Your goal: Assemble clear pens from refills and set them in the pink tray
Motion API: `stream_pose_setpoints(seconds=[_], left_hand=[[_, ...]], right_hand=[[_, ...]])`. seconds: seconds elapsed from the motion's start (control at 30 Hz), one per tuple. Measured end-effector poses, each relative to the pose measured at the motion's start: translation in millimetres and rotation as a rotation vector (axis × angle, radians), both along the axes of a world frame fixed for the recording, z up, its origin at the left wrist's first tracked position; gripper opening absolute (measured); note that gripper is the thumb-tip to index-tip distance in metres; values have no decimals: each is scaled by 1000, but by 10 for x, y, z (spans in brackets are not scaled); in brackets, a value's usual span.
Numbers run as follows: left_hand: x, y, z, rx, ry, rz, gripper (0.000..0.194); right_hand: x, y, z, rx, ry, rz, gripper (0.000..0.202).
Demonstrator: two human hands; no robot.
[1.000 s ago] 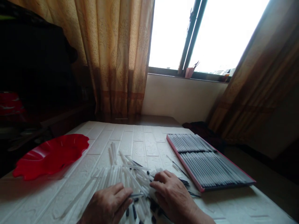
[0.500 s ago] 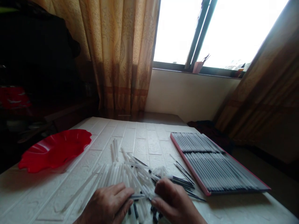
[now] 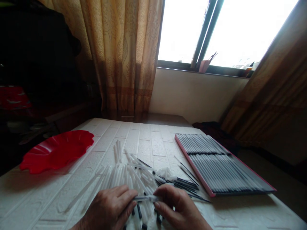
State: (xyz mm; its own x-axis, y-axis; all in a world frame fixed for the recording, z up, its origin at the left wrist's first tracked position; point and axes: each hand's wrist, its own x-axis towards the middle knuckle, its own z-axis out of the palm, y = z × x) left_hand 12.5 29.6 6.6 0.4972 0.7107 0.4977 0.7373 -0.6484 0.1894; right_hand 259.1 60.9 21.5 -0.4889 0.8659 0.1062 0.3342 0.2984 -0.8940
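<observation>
My left hand (image 3: 114, 206) is closed, thumb and fingers pinching a slim translucent pen barrel (image 3: 142, 198) that points right. Opposite it, my right hand (image 3: 176, 203) pinches a short clear plastic pen piece (image 3: 157, 198). The two ends meet between my fingertips; how far one sits inside the other I cannot tell. Under and beyond both hands lies a loose pile of clear pen tubes (image 3: 120, 175). Thin black refills (image 3: 183, 184) are heaped just past my right hand. Several black-ended pieces (image 3: 139, 211) show between the hands.
A pink-edged tray (image 3: 195, 172) with two rows of pens stands on the right of the white brick-patterned table (image 3: 157, 145). On the left is a red scalloped dish (image 3: 57, 151). Behind the table are a curtain (image 3: 122, 57) and a window with a pink cup (image 3: 204, 66) on its sill.
My hands have drawn the barrel and the clear piece level, end to end in a line. The view has shifted slightly; the pile and tray look the same.
</observation>
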Motion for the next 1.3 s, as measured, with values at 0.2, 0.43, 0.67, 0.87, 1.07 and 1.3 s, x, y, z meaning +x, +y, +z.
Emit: stream_pose_setpoints(seconds=[0.2,0.43,0.67,0.87,1.07,1.3], left_hand=[[28,-25,14,10,33,-31,22],[42,-19,-3,32,32,-43,27],[81,-45,40,104,7,-64,33],[76,-65,35,137,29,-81,31],[92,-41,64,178,3,-86,32],[103,-66,111,206,12,-93,34]], right_hand=[[-46,-2,-61,74,21,2,16],[-26,-48,-223,-340,216,112,41],[-102,-83,-20,-455,133,134,54],[-127,-99,-105,-506,222,106,63],[-123,-125,-261,-613,352,76,59],[-134,-152,-325,-638,403,53,58]])
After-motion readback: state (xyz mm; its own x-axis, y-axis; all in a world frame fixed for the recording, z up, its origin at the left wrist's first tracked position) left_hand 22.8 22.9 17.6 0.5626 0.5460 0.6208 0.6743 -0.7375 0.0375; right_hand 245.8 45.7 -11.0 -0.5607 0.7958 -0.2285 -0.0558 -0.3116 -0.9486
